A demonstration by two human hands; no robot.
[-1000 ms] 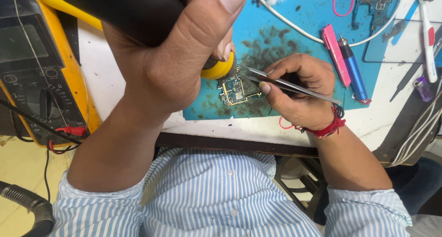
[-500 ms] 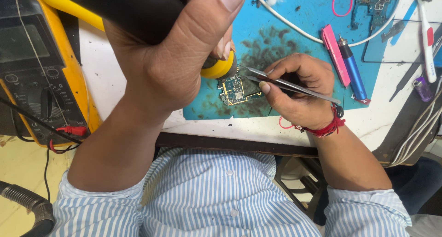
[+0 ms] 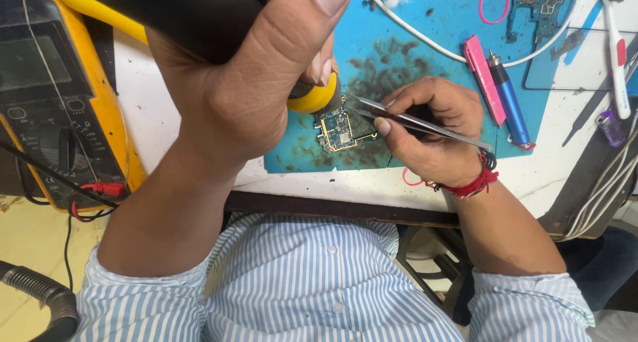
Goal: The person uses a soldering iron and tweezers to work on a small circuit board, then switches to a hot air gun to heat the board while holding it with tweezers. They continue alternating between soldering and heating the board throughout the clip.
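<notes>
- While the left hand point(image 3: 252, 96) filled the upper centre of the frame, it was closed firmly around a black-handled heating tool with a yellow collar point(image 3: 316, 97), whose tip pointed down at the small circuit board point(image 3: 340, 130).
- That board lay on the blue work mat point(image 3: 425, 36), centre of frame, on the desk point(image 3: 166, 116).
- At centre right, the right hand point(image 3: 432, 132) pinched metal tweezers point(image 3: 415, 121), fingers closed on the shafts, tips reaching left to the board's upper edge.
- Judgement: good practice called for a steady tool, tweezers gripping lightly, and the wrist braced on the mat.
- A yellow multimeter point(image 3: 53, 96) sat at far left; a pink tool point(image 3: 483, 69) and a blue pen-shaped tool point(image 3: 508, 99) lay at upper right.
</notes>
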